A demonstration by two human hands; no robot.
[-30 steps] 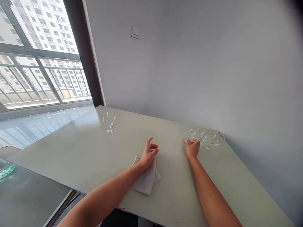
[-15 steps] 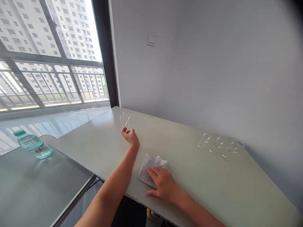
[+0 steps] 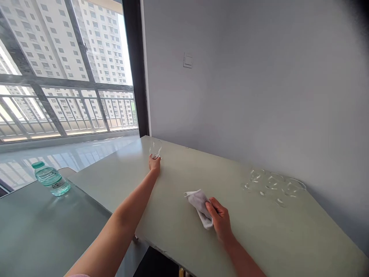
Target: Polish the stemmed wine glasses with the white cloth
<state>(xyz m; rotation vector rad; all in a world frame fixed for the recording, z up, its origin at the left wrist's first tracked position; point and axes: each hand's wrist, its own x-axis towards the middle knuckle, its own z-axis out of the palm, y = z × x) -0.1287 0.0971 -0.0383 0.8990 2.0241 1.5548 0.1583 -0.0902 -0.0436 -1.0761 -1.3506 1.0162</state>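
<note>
Meanwhile, left hand stretched toward far left of pale tabletop, fingers closed round low part of clear stemmed glass, bowl left free. Right hand curled, pinching bunched white cloth. Three glasses sat grouped by wall, far right.

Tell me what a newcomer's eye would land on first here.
The tall window on the left draws the eye first, with its rows of apartment towers outside. On the pale table along the grey wall, the left hand holds a clear glass at the far end, while the right hand holds a white cloth nearer the viewer. A cluster of clear glasses sits to the right, near the wall.
</note>
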